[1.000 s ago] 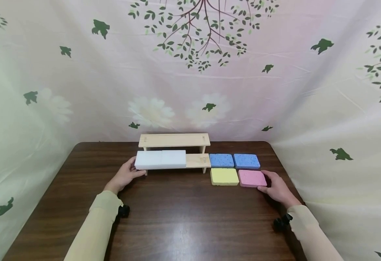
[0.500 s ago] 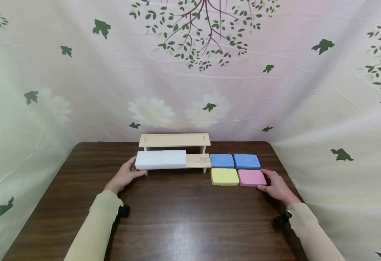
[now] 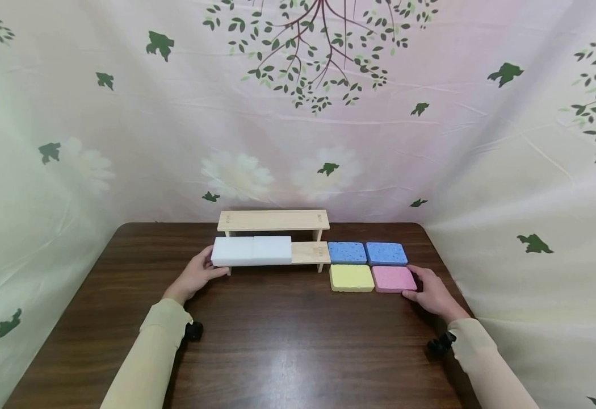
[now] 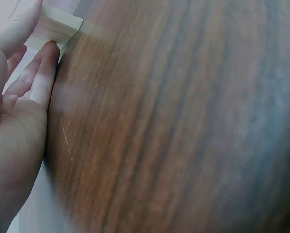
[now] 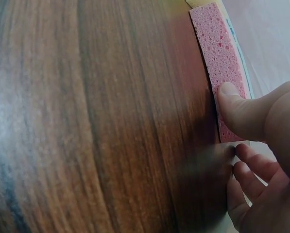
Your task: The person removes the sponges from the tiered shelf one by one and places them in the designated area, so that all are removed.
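Note:
Two white sponges (image 3: 252, 251) lie end to end on the lower step of a pale wooden stand (image 3: 309, 252). My left hand (image 3: 197, 272) holds the left end of this pair, thumb along the front and fingers at the side; the left wrist view shows that hand (image 4: 21, 111) beside the wood, its grip partly hidden. On the table a pink sponge (image 3: 394, 279) lies flat, held at its right end by my right hand (image 3: 432, 292). In the right wrist view the thumb presses the front face of the pink sponge (image 5: 217, 43).
Left of the pink sponge sits a yellow sponge (image 3: 351, 278). Behind these two are a blue sponge (image 3: 347, 252) beside the stand and another blue sponge (image 3: 386, 253). The stand's upper step (image 3: 273, 219) backs onto a printed cloth (image 3: 277, 113). Dark wooden table (image 3: 288, 335) spreads in front.
The pink sponge has shifted very slightly, closer to the yellow sponge, with my right hand at its end. My left hand and the white sponges stay where they were.

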Demonstrator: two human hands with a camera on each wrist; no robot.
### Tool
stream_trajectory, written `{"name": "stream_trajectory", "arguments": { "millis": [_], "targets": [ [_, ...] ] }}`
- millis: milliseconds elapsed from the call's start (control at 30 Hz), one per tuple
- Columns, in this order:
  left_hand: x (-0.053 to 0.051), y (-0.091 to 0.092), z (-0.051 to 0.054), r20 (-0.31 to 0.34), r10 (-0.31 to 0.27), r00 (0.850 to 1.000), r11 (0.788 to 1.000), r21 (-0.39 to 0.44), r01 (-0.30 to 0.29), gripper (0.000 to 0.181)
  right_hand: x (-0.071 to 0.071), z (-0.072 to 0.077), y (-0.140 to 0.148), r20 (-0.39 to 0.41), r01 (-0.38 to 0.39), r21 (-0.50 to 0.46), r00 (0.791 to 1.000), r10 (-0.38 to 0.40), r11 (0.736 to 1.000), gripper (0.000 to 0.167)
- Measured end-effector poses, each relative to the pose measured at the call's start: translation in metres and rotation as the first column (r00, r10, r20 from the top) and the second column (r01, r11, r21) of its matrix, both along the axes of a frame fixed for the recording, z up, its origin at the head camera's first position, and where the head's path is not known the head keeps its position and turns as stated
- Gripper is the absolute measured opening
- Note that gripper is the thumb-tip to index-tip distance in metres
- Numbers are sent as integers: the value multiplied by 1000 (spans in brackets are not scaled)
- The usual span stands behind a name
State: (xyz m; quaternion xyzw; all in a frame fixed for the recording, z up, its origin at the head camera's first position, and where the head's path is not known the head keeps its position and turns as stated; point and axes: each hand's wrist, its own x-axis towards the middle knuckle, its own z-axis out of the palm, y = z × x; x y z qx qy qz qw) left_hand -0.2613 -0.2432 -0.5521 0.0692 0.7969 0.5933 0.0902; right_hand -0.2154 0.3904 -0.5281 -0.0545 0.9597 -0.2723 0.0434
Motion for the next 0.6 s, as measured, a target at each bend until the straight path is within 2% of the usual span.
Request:
{"name": "stream_trajectory", "arguments": {
  "millis": [200, 433, 600],
  "targets": [
    [0, 0, 1, -16, -8, 1000, 1000, 2, 8, 85, 1, 2, -2, 11, 9, -11, 1000, -9, 1000, 79],
    [1, 0, 1, -17, -4, 1000, 1000, 2, 4, 84, 1, 5, -3, 46, 7, -38, 999, -5, 999, 89],
    [1, 0, 1, -14, -3, 1000, 1000, 8, 3, 84, 2, 8, -5, -1, 19, -50, 1000, -19, 999, 99]
  ]
}}
